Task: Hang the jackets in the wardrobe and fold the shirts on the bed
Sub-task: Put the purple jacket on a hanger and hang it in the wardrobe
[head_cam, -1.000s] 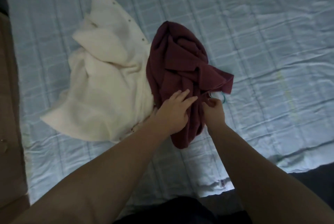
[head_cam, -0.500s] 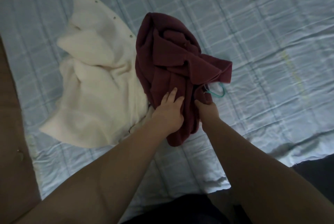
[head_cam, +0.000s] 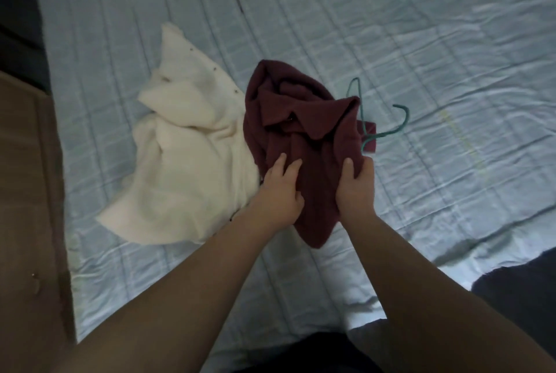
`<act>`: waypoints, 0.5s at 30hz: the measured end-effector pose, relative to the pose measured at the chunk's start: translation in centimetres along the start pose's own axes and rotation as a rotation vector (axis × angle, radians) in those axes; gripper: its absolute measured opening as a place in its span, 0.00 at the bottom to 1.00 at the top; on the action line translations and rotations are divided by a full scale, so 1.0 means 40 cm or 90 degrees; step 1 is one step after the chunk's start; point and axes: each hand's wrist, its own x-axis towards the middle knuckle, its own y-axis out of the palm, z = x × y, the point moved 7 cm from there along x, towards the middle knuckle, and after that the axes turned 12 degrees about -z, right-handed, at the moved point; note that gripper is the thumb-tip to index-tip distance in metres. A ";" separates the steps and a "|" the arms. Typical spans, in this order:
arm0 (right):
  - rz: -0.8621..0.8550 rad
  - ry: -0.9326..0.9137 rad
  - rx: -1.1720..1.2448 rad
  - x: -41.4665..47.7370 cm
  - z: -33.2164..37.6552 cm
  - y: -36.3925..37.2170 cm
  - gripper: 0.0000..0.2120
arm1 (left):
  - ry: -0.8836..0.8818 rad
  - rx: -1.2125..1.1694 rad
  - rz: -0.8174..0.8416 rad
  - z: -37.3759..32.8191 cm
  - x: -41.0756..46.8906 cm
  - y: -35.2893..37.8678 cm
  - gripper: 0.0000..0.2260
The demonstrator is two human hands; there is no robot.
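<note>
Two pieces of clothing on the bed (head_cam: 391, 27): one dark red jacket (head_cam: 301, 132), bunched up in the middle, and one cream jacket (head_cam: 192, 168), spread flat just to its left, edges touching. One green hanger (head_cam: 388, 123), poking out on the right side of the red one, hook end lying on the sheet. Two bare hands. Left hand (head_cam: 279, 195) pressed on the lower left part of the red cloth, fingers loosely spread, thumb tucked against a fold. Right hand (head_cam: 356, 186) closed around the right edge of the red cloth, thumb on top, other fingers hidden under it. Lots of open blue sheet on the far side and to the right. Brown wooden edge (head_cam: 30, 192) close on the left, near edge of the bed low in the view. Changed from half a second ago: much more of the hanger out from the cloth, and the right hand now gripping the cloth edge.
</note>
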 end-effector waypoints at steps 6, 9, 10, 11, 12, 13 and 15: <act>0.035 -0.188 0.031 -0.141 0.193 -0.137 0.04 | 0.081 -0.038 -0.095 -0.064 -0.137 -0.194 0.33; 0.113 -0.263 0.001 -0.251 0.291 -0.187 0.05 | 0.118 -0.058 -0.152 -0.078 -0.241 -0.308 0.33; 0.139 -0.282 -0.015 -0.290 0.323 -0.206 0.07 | 0.129 -0.068 -0.172 -0.077 -0.282 -0.346 0.33; 0.166 -0.297 -0.033 -0.331 0.356 -0.223 0.09 | 0.134 -0.078 -0.190 -0.073 -0.322 -0.383 0.33; 0.192 -0.318 -0.052 -0.374 0.391 -0.242 0.09 | 0.132 -0.088 -0.208 -0.065 -0.365 -0.418 0.32; 0.219 -0.345 -0.069 -0.416 0.426 -0.260 0.08 | 0.127 -0.096 -0.223 -0.056 -0.404 -0.451 0.32; 0.276 -0.390 -0.089 -0.502 0.495 -0.292 0.06 | 0.122 -0.112 -0.249 -0.034 -0.479 -0.510 0.30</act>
